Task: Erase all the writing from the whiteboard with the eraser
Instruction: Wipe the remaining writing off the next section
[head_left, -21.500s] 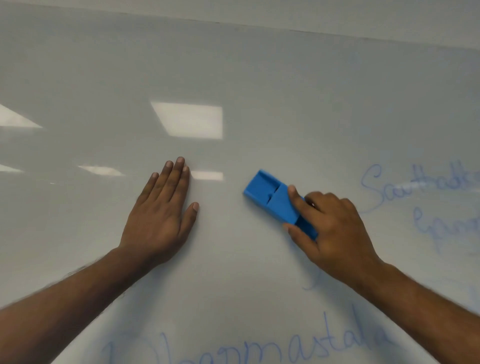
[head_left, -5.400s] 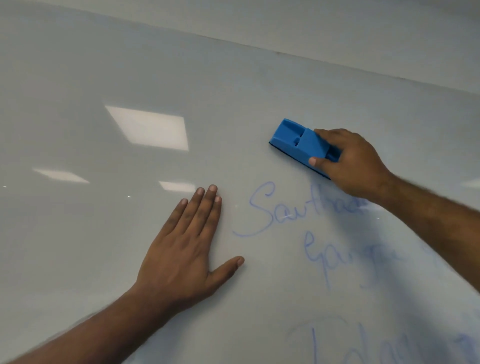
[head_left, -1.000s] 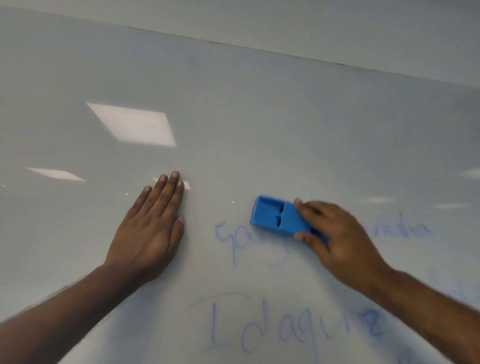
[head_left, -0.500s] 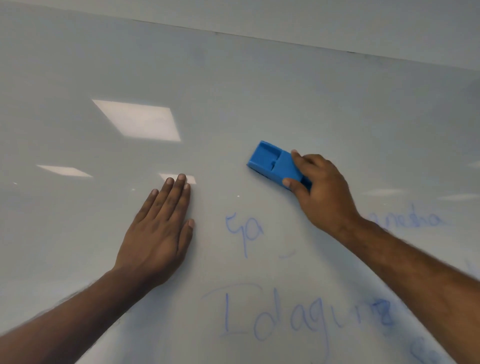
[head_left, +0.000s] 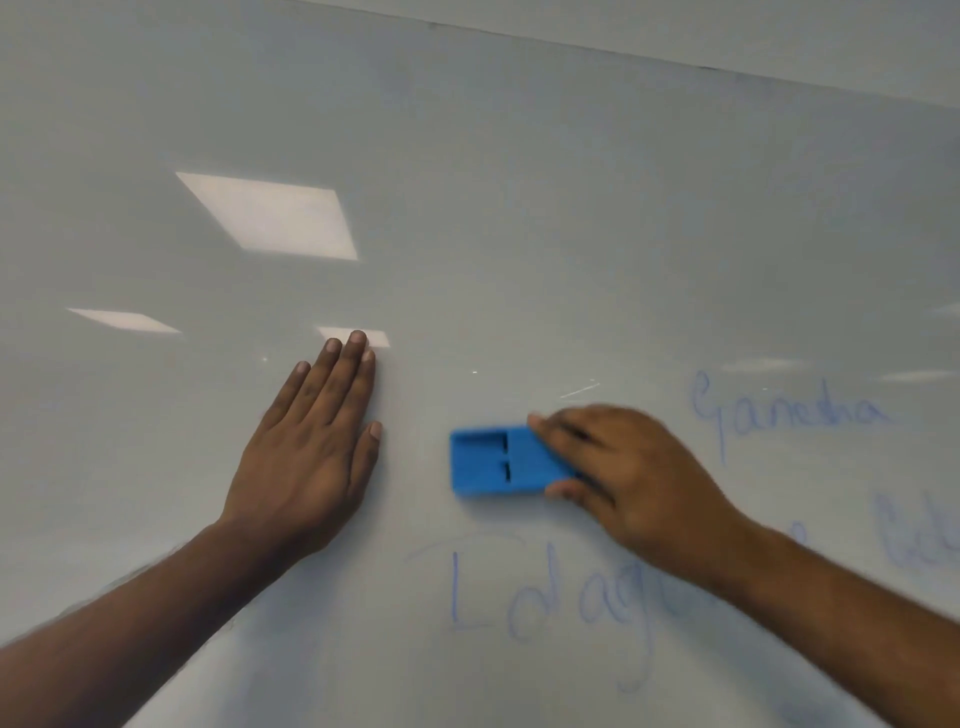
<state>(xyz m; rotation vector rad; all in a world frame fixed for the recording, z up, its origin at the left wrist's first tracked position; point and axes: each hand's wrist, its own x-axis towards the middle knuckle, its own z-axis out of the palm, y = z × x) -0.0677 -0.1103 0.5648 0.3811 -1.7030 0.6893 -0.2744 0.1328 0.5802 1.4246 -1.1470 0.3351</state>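
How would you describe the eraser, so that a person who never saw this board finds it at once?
Look at the wide whiteboard with faint blue writing low on its right. Two hands lie on it: the left hand is flat, and the right hand has its grip on the eraser. It is a bright blue block, the only solid coloured thing on the board.

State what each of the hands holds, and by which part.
The right hand grips the eraser by its right end, thumb below, fingers above. The left hand holds nothing; it lies flat on the whiteboard.
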